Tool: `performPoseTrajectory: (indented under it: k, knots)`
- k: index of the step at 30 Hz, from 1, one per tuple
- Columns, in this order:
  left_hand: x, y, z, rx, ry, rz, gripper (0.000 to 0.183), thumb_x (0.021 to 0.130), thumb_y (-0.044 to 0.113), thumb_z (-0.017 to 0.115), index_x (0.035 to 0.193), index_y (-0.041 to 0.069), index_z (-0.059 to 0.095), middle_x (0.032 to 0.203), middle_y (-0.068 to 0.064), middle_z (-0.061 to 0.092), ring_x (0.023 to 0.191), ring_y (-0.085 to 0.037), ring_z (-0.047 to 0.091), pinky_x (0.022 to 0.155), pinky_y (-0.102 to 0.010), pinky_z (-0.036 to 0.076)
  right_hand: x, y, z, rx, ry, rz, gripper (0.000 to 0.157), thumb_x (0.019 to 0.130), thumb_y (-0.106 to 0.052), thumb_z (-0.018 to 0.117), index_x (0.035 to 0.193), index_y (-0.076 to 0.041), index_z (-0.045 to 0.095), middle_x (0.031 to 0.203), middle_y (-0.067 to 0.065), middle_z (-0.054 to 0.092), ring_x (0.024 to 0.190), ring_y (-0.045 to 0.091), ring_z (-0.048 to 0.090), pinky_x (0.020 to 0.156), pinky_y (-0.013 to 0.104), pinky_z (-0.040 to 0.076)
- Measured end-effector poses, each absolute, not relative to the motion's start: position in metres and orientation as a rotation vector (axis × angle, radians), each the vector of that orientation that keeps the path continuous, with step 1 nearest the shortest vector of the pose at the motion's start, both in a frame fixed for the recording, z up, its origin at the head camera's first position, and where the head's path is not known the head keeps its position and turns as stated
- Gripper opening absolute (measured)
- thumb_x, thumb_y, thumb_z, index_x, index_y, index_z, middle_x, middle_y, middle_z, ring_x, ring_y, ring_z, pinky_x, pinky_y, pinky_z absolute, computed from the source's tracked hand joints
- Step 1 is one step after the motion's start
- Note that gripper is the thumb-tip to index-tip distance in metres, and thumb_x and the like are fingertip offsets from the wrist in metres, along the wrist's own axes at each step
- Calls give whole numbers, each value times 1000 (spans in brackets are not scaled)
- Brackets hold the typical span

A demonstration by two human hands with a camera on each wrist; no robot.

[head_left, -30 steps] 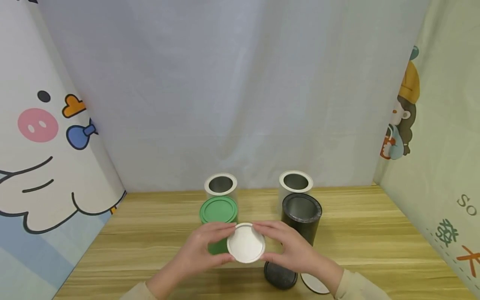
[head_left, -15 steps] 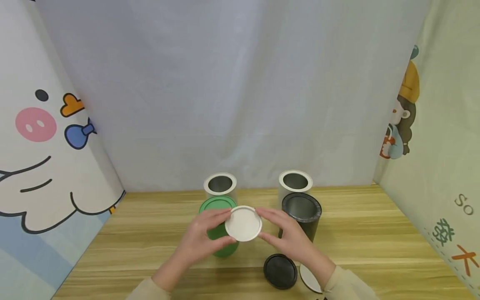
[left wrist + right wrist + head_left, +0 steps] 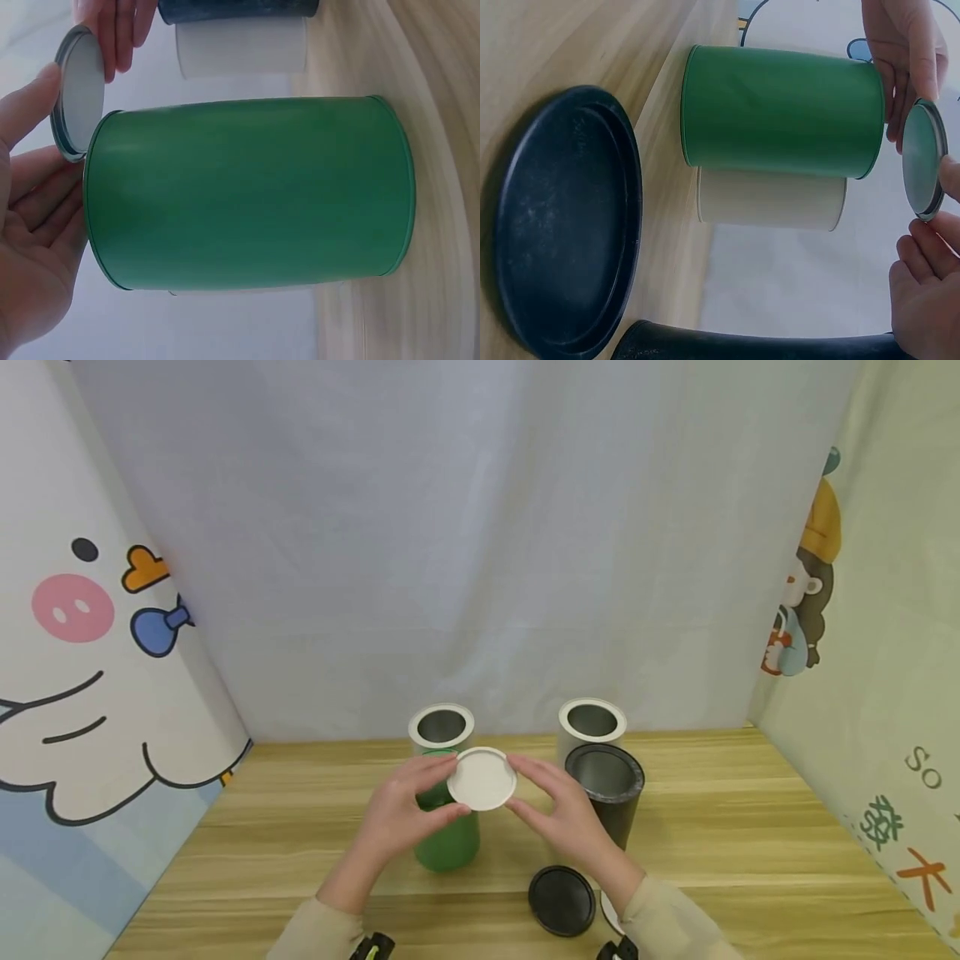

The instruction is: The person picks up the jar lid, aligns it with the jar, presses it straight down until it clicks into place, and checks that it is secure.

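A round white lid (image 3: pixel 482 779) is held up between both hands at its opposite edges. My left hand (image 3: pixel 397 806) pinches its left edge between thumb and fingers; my right hand (image 3: pixel 558 802) pinches the right edge the same way. Just beyond the lid stands a green can (image 3: pixel 448 843), its top partly covered by the lid and left hand in the head view. In the left wrist view the lid (image 3: pixel 81 94) is raised beside the top end of the green can (image 3: pixel 247 195), its metallic underside edge showing.
Two open white cans (image 3: pixel 441 714) (image 3: pixel 592 708) stand at the back near the curtain. A black can (image 3: pixel 609 797) stands open at right. A black lid (image 3: pixel 562 900) lies on the wooden table, with another white lid (image 3: pixel 611 913) beside it, partly behind the right forearm.
Both hands have carried the white lid up and away from the body, toward the top of the green can. The lid now appears more tilted back. The cans have stayed in place.
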State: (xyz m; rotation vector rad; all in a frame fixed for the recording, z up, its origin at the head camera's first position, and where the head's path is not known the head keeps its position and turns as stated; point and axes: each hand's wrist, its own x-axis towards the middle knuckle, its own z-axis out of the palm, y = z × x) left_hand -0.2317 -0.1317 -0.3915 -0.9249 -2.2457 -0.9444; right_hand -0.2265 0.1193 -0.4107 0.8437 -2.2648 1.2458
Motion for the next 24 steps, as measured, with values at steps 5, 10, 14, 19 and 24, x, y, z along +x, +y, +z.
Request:
performPoseTrajectory:
  k: [5,10,14,19,24]
  knots:
    - [-240,-131,-390,-889,-2248,-933,59,69,16,91,120,-4,69,122,-14,68,115,-35,61,94,-51,51,-237,113,-411,822,-2222,1211,53,82,-6,80,132,-2,63,131,14,62,121,32,57,100,49,48]
    - [-245,-134,-385,-812,-2304,-959,58,71,17,90,121,-3,69,124,-13,67,117,-35,59,96,-51,50,-246,107,-407,815,-2229,1180,53,84,-9,79,134,-3,61,133,14,61,123,33,56,100,51,47]
    - [-250,-139,-382,-791,-2324,-944,57,72,17,90,121,-3,69,125,-14,66,117,-35,60,96,-52,50,-254,101,-404,815,-2255,1174,53,87,-11,77,136,-3,60,136,14,59,126,32,54,102,49,46]
    - [-260,-144,-378,-777,-2340,-914,57,73,18,89,121,-3,69,126,-14,66,116,-36,61,97,-52,49,-264,94,-397,813,-2273,1139,51,88,-12,76,135,-2,60,136,16,58,126,33,53,104,49,44]
    - [-272,-147,-377,-749,-2366,-949,57,74,18,89,123,-4,68,127,-16,65,117,-38,60,97,-52,50,-274,87,-392,828,-2260,1086,49,88,-10,75,133,2,60,133,19,60,124,38,54,103,51,44]
